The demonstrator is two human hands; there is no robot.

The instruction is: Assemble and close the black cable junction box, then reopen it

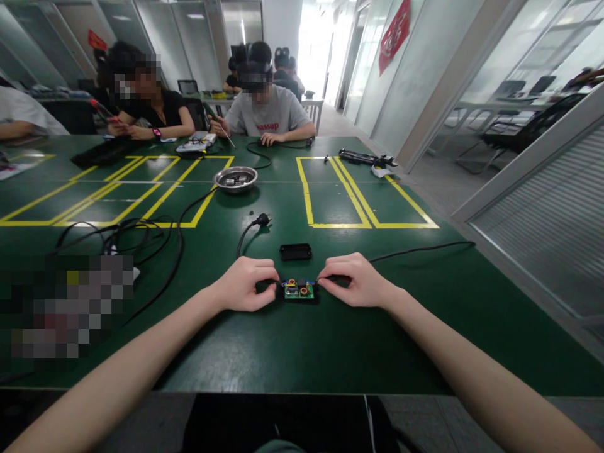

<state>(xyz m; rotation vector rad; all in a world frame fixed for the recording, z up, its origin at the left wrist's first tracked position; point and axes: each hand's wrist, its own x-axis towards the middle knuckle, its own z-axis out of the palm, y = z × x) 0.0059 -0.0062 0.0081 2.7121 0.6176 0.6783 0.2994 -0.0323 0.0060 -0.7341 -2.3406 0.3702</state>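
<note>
A small green circuit board with copper-wound coils sits low on the table in front of me, between my hands. At its left end my left hand is closed in a pinch on a black power cable, whose plug lies farther up the table. My right hand pinches another black cable at the board's right end; this one runs off to the right. Thin blue wires show where the cables meet the board. Just beyond the board lies a black plastic case half, apart from both hands.
A metal bowl with small metal parts stands farther back. Tangled black cables lie left, near a blurred-out area. Yellow tape marks rectangles on the green table. A black tool lies back right. Co-workers sit across.
</note>
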